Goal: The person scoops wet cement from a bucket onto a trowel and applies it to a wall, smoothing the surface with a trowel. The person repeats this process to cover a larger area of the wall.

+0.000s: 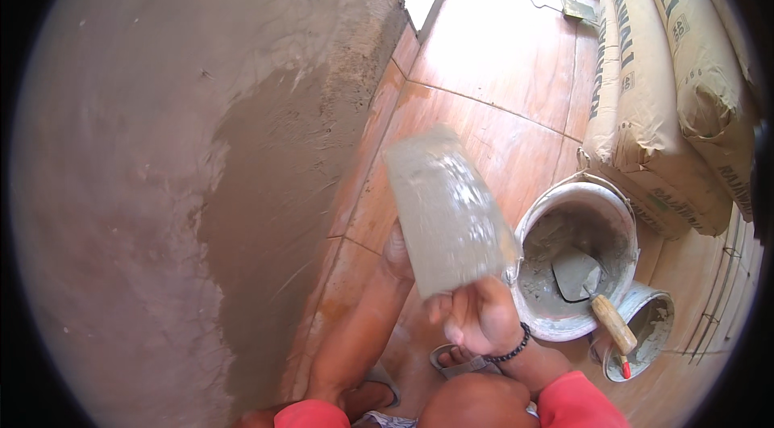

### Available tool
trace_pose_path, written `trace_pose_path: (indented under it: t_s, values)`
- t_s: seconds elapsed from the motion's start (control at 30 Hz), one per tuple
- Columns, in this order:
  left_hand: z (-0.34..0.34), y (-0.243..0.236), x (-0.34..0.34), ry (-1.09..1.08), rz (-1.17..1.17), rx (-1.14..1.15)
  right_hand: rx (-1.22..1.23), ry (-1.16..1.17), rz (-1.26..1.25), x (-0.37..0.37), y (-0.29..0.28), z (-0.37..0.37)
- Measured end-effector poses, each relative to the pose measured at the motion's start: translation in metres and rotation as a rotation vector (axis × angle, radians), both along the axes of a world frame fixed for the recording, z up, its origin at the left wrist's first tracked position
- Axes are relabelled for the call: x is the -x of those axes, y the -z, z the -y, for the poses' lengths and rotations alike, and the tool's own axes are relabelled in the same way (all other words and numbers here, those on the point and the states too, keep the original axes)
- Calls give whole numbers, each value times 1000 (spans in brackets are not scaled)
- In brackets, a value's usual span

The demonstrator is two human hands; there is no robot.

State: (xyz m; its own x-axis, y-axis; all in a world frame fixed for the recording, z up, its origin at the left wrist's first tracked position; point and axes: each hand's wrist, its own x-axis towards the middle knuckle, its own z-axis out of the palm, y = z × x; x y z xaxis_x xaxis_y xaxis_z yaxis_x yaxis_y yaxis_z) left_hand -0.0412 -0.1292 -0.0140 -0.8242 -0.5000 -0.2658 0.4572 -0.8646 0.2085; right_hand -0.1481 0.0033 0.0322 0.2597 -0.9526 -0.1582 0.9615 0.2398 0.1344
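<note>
Left of the white bucket (556,330), a grey-smeared rectangular board (447,210) is raised above the tiled floor (476,110). The left grip (397,255), farther left of the bucket, is partly hidden behind the board; I cannot tell whether it clamps. The right grip (486,319), just left of the bucket, has curled fingers at the board's lower edge, its hold unclear. A trowel (601,308) leans over the bucket's rim
</note>
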Motion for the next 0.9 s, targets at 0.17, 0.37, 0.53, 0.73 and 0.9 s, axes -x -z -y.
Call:
trace_pose_path:
  t_s: [0.17, 0.37, 0.53, 0.73, 0.9]
  values:
    - [14, 4, 6, -128, -59, 90, -211, -2, -895, 39, -47, -53]
    - [7, 5, 28, -184, -75, 111, -417, -7, -2583, 113, -75, -99]
    - [3, 0, 43, -157, -97, 167, -215, -649, -2805, 139, -61, -132]
    - [-3, 0, 61, -94, -108, 225, -57, -859, -2801, 148, -44, -137]
    - [-2, 22, 73, -90, -81, 297, 193, -887, -2866, 155, -89, -139]
